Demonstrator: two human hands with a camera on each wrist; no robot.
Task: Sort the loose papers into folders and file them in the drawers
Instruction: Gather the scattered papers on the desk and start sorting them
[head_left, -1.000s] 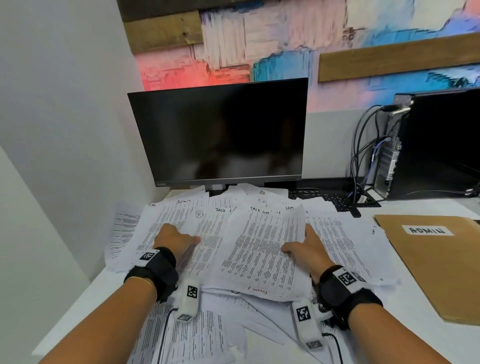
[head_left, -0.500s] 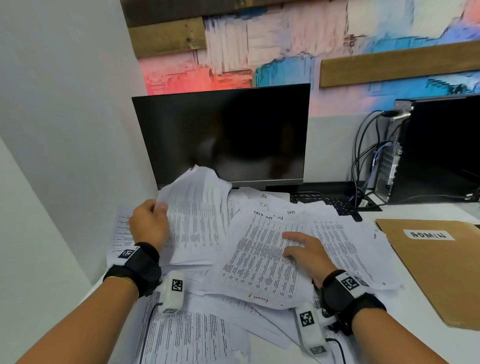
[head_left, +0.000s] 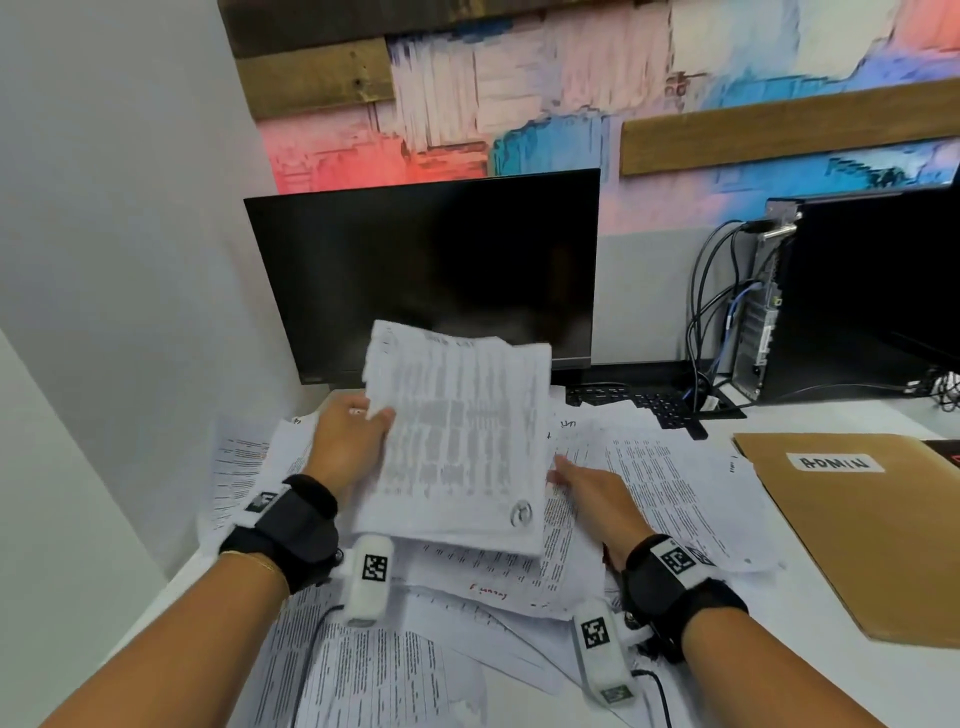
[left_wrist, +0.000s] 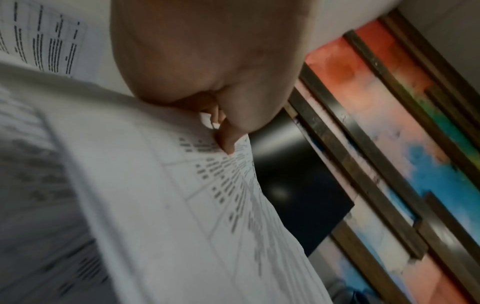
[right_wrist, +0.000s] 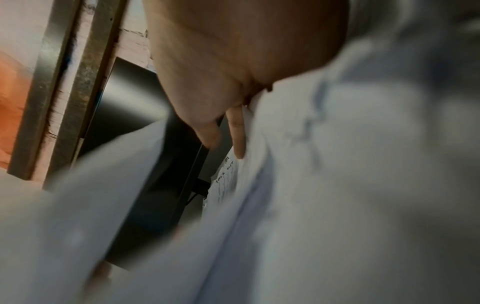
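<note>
Printed sheets lie in a loose pile (head_left: 675, 483) over the white desk. My left hand (head_left: 353, 436) grips a thick bundle of sheets (head_left: 457, 436) by its left edge and holds it tilted up above the pile, in front of the monitor. In the left wrist view the thumb and fingers (left_wrist: 223, 133) pinch the bundle's edge (left_wrist: 168, 185). My right hand (head_left: 587, 493) rests on the pile with straight fingers that point at the bundle's right edge. In the right wrist view its fingers (right_wrist: 239, 139) lie along blurred paper (right_wrist: 350, 185). A brown folder (head_left: 883, 545) labelled ADMIN lies flat at the right.
A dark monitor (head_left: 426, 270) stands behind the pile, with a black keyboard (head_left: 654, 408) partly under the sheets. A computer tower (head_left: 872, 291) with cables sits at the back right. A grey wall closes the left side. Bare desk shows between pile and folder.
My left hand took hold of a bundle at the pile's left side, lifted it and swung it right over the middle. My right hand stayed on the pile and barely shifted.
</note>
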